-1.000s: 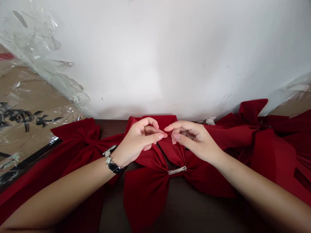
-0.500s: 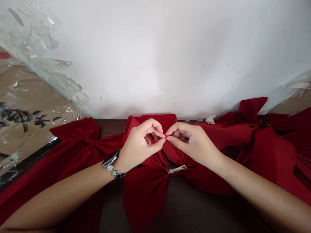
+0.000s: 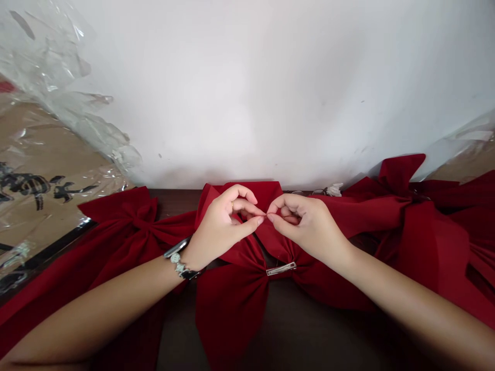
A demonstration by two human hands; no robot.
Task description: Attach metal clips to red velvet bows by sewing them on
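Note:
My left hand [image 3: 222, 221] and my right hand [image 3: 311, 221] meet at the fingertips above a red fabric bow [image 3: 234, 304]. Each pinches with thumb and fingers. Whatever is between the tips is too small to make out. Below them, a silver metal hair clip [image 3: 281, 269] lies across the gathered middle of the bow. The bow's loops and tails spread on a dark table [image 3: 297, 335], partly covered by my hands. On my left wrist are a dark watch [image 3: 177, 248] and a flowered bracelet [image 3: 178, 267].
Another red bow [image 3: 143, 219] lies to the left, and a pile of red bows [image 3: 436, 237] fills the right side. A white wall [image 3: 247, 93] rises behind the table. Plastic-wrapped cardboard [image 3: 46, 154] stands at the left. A crumpled white scrap [image 3: 334, 190] sits by the wall.
My left fingers have spread a little, with the index finger lifting off the pinch. Both pinches have shifted slightly right. The bow and clip stay in place.

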